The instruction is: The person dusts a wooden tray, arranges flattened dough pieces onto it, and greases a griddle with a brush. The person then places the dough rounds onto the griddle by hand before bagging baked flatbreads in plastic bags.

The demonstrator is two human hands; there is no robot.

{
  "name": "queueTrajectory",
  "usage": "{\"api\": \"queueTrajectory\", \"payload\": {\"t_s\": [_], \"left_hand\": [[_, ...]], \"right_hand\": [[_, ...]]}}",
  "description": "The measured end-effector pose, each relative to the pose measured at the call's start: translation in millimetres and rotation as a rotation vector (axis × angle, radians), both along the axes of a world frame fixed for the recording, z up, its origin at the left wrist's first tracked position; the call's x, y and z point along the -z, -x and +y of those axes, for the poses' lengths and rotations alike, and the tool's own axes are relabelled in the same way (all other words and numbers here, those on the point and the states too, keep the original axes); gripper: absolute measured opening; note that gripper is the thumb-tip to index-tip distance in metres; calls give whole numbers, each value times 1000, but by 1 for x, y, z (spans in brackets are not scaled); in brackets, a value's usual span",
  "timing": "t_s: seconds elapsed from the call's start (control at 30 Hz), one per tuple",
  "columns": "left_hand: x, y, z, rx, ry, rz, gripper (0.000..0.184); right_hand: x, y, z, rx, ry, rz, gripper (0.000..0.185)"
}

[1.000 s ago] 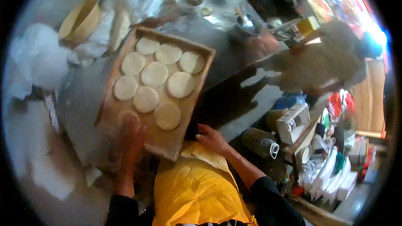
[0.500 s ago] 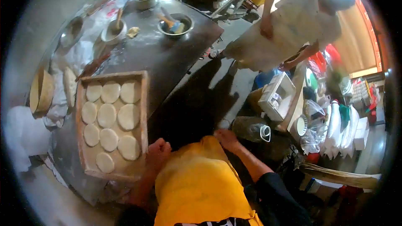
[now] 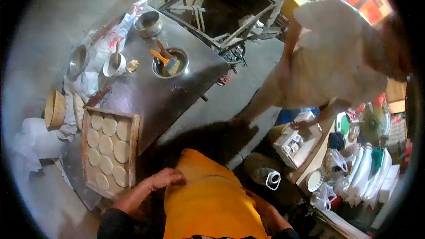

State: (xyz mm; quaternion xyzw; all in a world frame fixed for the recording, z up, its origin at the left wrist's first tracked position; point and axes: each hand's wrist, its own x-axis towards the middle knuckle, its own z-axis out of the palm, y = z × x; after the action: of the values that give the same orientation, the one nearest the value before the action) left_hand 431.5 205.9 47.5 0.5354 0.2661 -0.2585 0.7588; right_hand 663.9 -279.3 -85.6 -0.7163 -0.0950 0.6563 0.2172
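Observation:
My left hand is at the left edge of the yellow apron, fingers curled and pressed together against the cloth; whether anything is inside them is hidden. At the apron's right side is my right hand, its fingers mostly out of sight behind the cloth. To the left of my left hand, a wooden tray with flat rounds of dough in rows lies on the dark table.
A metal bowl with brushes, a white bowl and a pot stand on the table. Another person bends over a white box at right. A dark metal frame stands beyond the table.
The view has shifted, and the other person leans further over the box. My left hand has moved from beside the tray onto the apron; my right hand has dropped along the apron's right side.

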Motion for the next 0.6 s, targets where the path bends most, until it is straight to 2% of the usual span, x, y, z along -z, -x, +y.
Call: {"api": "queueTrajectory", "payload": {"t_s": [0.03,0.1,0.17,0.3,0.33,0.37,0.4,0.43,0.5,0.53,0.6], "left_hand": [[-1,-6,10,-213,163,18,34],[-6,-39,33,-550,78,44,30],[8,-73,68,-749,-114,100,33],[33,-129,151,-1027,-60,20,48],[40,-143,172,-1090,-35,-20,48],[45,-154,186,-1159,-3,-50,49],[37,-169,201,-1251,93,-51,44],[41,-177,215,-1244,105,-59,44],[60,-189,246,-1220,214,-93,43],[67,-192,255,-1225,232,-68,43],[70,-197,266,-1136,279,-131,39]], "right_hand": [[2,-15,1,6,21,-13,40],[7,-41,13,-2,40,-62,39],[15,-67,43,-81,12,-169,38],[29,-109,138,-400,-238,-503,37],[31,-119,161,15,-347,-371,35],[30,-127,178,-404,-547,-728,35],[8,-133,220,-637,-631,-892,35],[-15,-140,263,-845,-723,-1086,35],[-72,-146,349,134,-511,-171,37],[-68,-155,377,141,-516,-181,37],[-48,-169,417,-248,-604,-565,44]]}}
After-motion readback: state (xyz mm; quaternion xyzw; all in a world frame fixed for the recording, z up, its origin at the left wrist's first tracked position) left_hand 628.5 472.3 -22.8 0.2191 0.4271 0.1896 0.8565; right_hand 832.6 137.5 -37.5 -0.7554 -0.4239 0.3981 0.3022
